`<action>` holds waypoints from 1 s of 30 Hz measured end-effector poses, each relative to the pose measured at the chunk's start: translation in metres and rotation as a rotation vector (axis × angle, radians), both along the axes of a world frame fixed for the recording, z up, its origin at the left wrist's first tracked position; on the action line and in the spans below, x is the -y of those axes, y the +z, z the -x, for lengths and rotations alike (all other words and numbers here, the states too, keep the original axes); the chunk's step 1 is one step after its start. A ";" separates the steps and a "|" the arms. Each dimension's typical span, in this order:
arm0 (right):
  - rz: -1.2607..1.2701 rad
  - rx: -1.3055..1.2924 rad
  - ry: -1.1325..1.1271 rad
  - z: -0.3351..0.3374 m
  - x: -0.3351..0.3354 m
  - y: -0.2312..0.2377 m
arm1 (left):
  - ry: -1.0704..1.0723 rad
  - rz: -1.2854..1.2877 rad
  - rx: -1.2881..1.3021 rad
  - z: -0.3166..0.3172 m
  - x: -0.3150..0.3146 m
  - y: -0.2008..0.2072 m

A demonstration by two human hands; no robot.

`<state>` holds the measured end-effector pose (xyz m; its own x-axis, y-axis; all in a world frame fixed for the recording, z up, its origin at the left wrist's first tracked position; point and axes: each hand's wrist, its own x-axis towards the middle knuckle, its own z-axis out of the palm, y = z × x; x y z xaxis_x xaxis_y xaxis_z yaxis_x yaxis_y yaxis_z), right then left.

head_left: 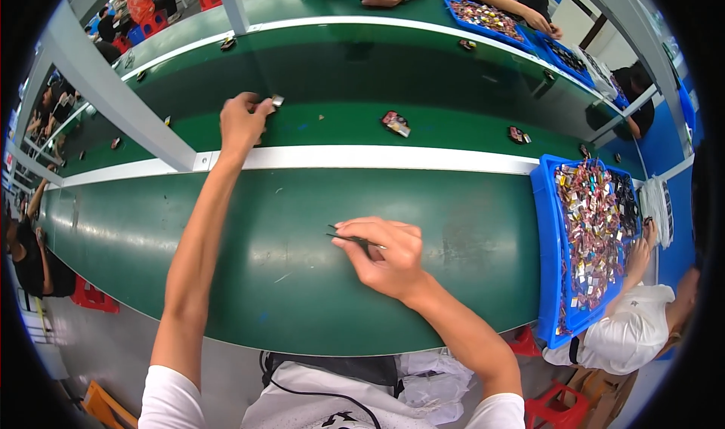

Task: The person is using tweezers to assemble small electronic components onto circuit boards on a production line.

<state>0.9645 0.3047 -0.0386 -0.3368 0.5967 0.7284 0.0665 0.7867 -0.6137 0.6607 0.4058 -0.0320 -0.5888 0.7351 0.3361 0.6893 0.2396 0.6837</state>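
My left hand point(244, 123) reaches over the green conveyor belt, its fingers closed on a small part with a silvery end point(277, 100). Most of that part is hidden behind the fingers. Above the green worktop point(302, 293), my right hand point(389, 255) pinches dark tweezers point(343, 236), whose two tips are apart with nothing between them. Farther right on the belt lie a small black-and-red part with a silvery end point(395, 124) and a similar smaller one point(518, 134).
A blue tray point(553, 255) heaped with small wired parts stands at the worktop's right end, beside a co-worker in white point(634, 323). A white rail point(377, 158) separates worktop and belt. A grey post point(121, 89) rises at left. Across the belt, other people work beside another blue tray point(521, 42).
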 end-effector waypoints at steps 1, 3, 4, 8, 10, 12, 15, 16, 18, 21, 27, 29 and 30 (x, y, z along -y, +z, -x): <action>-0.013 -0.031 0.012 0.001 -0.001 -0.002 | 0.164 -0.035 -0.381 0.000 -0.006 0.001; -0.037 -0.026 -0.008 0.000 -0.001 0.000 | 0.272 -0.143 -0.277 -0.008 -0.022 -0.002; -0.005 0.018 -0.019 -0.001 0.000 0.002 | 0.102 -0.194 -0.274 -0.014 -0.029 -0.004; 0.028 0.052 -0.037 -0.008 -0.002 -0.004 | -0.517 0.028 0.237 -0.098 -0.046 0.015; 0.005 0.037 -0.029 -0.004 -0.002 -0.006 | -0.627 0.076 0.283 -0.119 -0.060 0.014; -0.013 0.024 -0.018 -0.004 -0.003 -0.005 | -0.660 0.213 0.376 -0.136 -0.069 0.013; 0.013 0.067 -0.025 -0.005 -0.001 -0.002 | -0.658 0.282 0.352 -0.146 -0.073 0.013; 0.018 0.074 -0.025 -0.006 -0.001 -0.003 | -0.637 0.308 0.310 -0.148 -0.073 0.013; 0.023 0.082 -0.023 -0.006 -0.001 -0.003 | -0.617 0.297 0.341 -0.147 -0.069 0.012; 0.019 0.073 -0.002 -0.002 0.003 0.000 | -0.590 0.105 0.285 -0.128 -0.061 -0.007; 0.150 0.083 -0.025 -0.010 0.003 0.005 | -0.534 -0.086 0.309 -0.116 0.018 0.017; 0.281 0.070 -0.058 -0.011 0.004 0.006 | -0.473 0.074 0.491 -0.109 0.056 0.026; 0.365 -0.010 -0.049 -0.010 0.002 0.003 | -0.483 0.047 0.567 -0.109 0.072 0.025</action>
